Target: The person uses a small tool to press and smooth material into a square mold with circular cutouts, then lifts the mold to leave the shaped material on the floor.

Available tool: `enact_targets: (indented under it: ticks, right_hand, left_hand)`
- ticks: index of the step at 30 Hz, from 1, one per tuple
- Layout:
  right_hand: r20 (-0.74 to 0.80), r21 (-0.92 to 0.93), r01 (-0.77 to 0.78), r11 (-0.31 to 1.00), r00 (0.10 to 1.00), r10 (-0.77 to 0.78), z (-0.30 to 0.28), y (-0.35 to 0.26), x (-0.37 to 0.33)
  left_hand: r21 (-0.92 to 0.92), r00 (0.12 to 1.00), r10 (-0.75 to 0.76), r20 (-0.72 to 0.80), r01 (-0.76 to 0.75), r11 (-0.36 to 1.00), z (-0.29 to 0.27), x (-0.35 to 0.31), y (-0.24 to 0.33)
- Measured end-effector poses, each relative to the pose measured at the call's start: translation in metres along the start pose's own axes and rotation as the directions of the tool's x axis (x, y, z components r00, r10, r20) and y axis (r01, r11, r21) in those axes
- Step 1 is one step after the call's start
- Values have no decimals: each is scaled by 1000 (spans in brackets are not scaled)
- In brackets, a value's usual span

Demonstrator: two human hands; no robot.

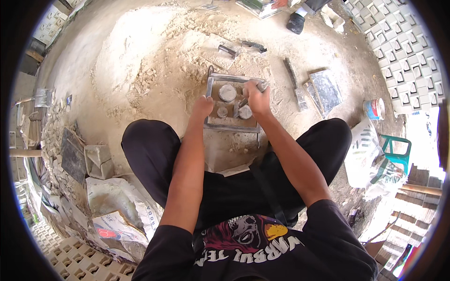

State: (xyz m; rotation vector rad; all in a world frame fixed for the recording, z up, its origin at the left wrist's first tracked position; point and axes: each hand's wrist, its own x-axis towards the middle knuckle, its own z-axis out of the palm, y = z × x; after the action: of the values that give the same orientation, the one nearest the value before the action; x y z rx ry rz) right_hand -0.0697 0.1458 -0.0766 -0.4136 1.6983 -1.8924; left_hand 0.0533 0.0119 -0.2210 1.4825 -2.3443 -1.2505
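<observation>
A rectangular metal frame lies on the dusty ground between my knees. Inside it are a large pale round piece, a small round one and a mid-sized round one, all coated in powder. My left hand is closed round the frame's left bar. Over the frame's right part, my right hand grips a dusty hand tool by its handle; the handle's end sticks out above the fist. The tool's lower end reaches down beside the mid-sized round piece, and its exact kind is unclear.
Pale powder is heaped at the far left. Beyond the frame lie a dark-handled trowel and a brush-like tool. To the right are a long-handled scraper, flat plates, a bucket and a green stool. Another person's foot shows far off.
</observation>
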Motion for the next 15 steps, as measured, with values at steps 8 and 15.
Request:
enact_targets:
  ticks: [8, 15]
  right_hand:
    - [49, -133, 191, 972, 981, -186, 0, 14, 11]
    - [40, -154, 55, 987, 998, -49, 9, 11, 12]
  left_hand:
    - [68, 999, 38, -9, -37, 997, 3, 4, -4]
    - [77, 999, 30, -46, -26, 997, 2, 0, 7]
